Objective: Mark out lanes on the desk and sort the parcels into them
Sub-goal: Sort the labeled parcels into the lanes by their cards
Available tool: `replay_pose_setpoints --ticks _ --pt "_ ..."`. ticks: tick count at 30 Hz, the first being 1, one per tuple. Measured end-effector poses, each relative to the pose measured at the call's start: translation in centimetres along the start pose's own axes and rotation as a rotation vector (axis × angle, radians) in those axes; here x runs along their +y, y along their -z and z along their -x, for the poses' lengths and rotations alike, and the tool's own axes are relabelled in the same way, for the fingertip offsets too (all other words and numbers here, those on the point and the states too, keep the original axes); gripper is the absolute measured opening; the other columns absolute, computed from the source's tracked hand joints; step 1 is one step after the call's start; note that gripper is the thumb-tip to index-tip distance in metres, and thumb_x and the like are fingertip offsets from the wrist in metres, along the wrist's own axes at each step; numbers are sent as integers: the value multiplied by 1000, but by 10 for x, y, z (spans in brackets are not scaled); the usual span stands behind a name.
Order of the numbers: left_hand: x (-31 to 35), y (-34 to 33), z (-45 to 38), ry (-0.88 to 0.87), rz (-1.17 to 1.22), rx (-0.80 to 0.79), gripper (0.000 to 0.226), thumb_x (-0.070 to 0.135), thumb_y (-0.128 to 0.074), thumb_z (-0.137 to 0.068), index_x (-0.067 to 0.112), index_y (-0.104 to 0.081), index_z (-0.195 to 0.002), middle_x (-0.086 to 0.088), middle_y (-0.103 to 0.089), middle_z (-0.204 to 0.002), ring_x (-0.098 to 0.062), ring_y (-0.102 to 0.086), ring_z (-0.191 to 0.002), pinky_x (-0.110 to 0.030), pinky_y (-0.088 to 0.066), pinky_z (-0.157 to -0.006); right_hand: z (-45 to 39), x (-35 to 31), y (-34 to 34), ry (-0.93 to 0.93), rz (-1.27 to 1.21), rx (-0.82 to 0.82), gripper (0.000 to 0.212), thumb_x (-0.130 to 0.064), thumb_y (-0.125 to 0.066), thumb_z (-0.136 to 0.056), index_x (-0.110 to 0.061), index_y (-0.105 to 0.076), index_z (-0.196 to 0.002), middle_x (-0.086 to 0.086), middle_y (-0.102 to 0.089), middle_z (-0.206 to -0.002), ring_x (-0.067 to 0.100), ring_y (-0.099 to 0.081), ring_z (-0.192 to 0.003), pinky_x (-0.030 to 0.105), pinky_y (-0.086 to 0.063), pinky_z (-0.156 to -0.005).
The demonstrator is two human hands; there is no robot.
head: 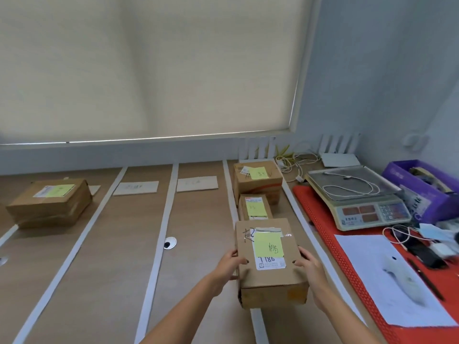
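While both hands, the left hand (229, 265) and right hand (309, 268), grip the sides of a box (269, 263), sorting looks underway; it hangs over the rightmost lane's near end, behind two parcels (257, 184); lowering it between the tape strips (159, 234) seems next; the wooden desk (203, 244) meets a blind (149, 70), with a scale (357, 197) alongside.

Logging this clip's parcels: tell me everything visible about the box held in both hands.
The held box is brown corrugated cardboard, flaps shut, with clear tape across the top, a yellow-green sticky note with handwriting, a white printed label beneath it and dark marker scrawl. The left hand and right hand grip its sides. It sits level, in the rightmost lane, nearest of three boxes there; whether it rests on the desk is unclear.
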State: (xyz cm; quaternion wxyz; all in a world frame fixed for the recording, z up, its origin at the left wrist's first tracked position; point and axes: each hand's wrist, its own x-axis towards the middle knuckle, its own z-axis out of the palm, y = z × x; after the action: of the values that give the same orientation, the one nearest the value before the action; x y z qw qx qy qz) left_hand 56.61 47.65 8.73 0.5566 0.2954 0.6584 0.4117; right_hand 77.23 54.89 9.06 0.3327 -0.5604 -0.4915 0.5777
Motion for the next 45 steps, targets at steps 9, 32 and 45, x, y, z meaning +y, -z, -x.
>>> replay_pose_setpoints --ticks 9,32,45 --pt "8 -59 -46 53 14 115 33 18 -52 -88 27 -40 -117 13 -55 -104 -1 -53 -94 -23 -45 -69 -74 6 50 -27 89 -89 47 1 -52 -86 -9 -49 -131 1 -55 -108 17 -47 -102 30 -35 -85" --pt "4 -68 -114 114 61 201 34 11 -46 -88 26 -51 -117 8 -59 -111 -14 -52 -107 -34 -44 -91 -151 22 39 -106 111 -193 42 1 -52 -83 -5 -53 -124 6 -63 -107 21 -54 -100 31 -38 -80" --pt "2 -64 -113 104 48 181 36 11 -43 -90 31 -49 -119 11 -57 -114 -10 -47 -107 -29 -35 -89 -144 18 30 -73 159 -252 34 2 -48 -86 -12 -61 -114 0 -69 -100 17 -59 -97 27 -44 -75"
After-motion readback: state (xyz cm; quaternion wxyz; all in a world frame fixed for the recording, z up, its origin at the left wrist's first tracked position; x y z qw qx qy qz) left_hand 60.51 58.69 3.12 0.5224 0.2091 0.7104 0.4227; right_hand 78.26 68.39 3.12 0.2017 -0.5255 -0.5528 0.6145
